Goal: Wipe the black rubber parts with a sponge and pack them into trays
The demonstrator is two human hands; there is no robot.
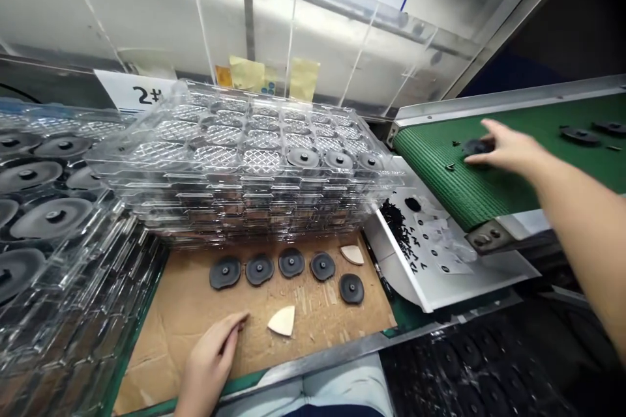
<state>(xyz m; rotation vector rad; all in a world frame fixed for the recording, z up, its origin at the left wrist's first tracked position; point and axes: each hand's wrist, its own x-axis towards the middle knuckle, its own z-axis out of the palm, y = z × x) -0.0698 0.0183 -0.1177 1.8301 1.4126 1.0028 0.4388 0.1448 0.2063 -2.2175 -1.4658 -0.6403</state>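
On the green conveyor belt (440,124), my right hand (511,148) has its thumb and fingers round a dark oval disc (473,147). Small dark screw-like pieces (450,167) lie on the belt beside it. My left hand (210,355) rests low over the cardboard (171,319), fingers pressed together; whether they pinch something small cannot be made out. Several dark grey rounded discs with a raised centre hub (259,270) lie in a row beyond it. One pale wedge-shaped pad (282,321) is just right of my left hand; another pale wedge (353,254) lies farther back.
Stacked clear plastic trays (274,189) stand behind the cardboard, with some discs in the top one. Another tray stack (88,273) filled with discs rises at left. A white bin (425,296) holds black small parts and plastic bags. More dark discs (580,135) sit on the belt.
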